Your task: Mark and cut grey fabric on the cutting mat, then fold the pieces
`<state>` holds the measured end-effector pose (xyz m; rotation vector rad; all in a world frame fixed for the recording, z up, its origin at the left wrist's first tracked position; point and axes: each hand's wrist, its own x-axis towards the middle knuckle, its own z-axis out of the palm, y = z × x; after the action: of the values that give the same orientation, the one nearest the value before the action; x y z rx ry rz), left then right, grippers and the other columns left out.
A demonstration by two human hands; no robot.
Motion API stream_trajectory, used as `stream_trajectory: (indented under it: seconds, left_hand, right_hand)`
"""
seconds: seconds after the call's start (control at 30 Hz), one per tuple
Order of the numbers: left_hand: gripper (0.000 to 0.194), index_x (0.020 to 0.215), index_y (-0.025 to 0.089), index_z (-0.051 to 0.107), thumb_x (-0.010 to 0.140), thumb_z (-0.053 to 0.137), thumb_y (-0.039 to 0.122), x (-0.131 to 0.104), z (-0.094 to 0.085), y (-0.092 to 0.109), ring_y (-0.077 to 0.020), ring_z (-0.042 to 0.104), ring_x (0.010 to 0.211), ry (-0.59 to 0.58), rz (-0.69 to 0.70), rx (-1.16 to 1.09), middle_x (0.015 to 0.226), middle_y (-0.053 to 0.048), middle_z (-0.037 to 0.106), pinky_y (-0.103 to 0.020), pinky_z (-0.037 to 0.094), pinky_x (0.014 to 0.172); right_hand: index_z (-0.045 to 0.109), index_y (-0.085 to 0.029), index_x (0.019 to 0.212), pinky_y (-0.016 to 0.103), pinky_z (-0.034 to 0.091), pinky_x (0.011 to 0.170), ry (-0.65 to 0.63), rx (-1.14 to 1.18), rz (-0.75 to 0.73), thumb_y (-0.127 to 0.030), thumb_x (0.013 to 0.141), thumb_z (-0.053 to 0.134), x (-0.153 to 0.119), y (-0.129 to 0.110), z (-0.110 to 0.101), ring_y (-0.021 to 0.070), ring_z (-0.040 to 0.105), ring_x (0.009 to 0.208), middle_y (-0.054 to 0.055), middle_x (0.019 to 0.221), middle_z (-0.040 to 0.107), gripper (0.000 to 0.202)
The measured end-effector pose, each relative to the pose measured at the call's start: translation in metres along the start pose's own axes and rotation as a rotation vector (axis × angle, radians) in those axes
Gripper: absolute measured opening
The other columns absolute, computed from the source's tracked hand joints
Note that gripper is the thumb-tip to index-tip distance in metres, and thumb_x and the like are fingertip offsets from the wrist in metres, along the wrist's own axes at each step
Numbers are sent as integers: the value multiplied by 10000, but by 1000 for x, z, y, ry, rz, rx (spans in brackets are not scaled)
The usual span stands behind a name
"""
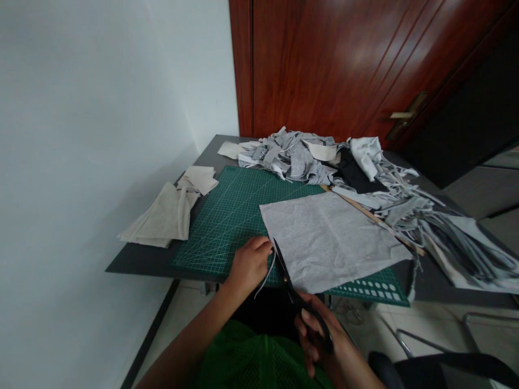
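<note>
On the green cutting mat (227,216), near the front edge of the bench (138,259): grey fabric sheet (328,237), lying flat. Left hand (248,266) clenched, pinching a thin cut strip (265,278) at the sheet's left edge. Right hand (324,337) grasping black scissors (294,289), blades at that same edge. Behind, heaped grey scraps (295,154); at left, folded beige cloth (166,216).

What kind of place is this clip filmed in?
Probably a small home or workshop sewing corner: a green cutting mat on a dark table, a heap of grey fabric scraps, and scissors trimming a grey cloth sheet.
</note>
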<state>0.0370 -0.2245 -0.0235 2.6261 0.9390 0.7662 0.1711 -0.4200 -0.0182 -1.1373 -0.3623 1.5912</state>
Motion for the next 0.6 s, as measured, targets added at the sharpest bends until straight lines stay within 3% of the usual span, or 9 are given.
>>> stream_trajectory:
  seconds: [0.17,0.6]
  left_hand:
    - [219,998,180,686,910,548,35,1,-5,6,-201,612,912,-137,98,153,991,-27,708,-320,539,841]
    - [175,1043,163,661,934,553,78,2,-10,7,-204,612,915,-241,263,256,1052,-45,695,-325,534,759]
  right_hand:
    - [509,-210,1277,190,456,354,-3,-19,0,-548,815,753,2,-3,5,63,436,478,-57,751,524,622]
    - [497,-220,1224,176,425,324,5,8,9,-563,789,768,0,-1,-4,56,433,451,-69,743,521,616]
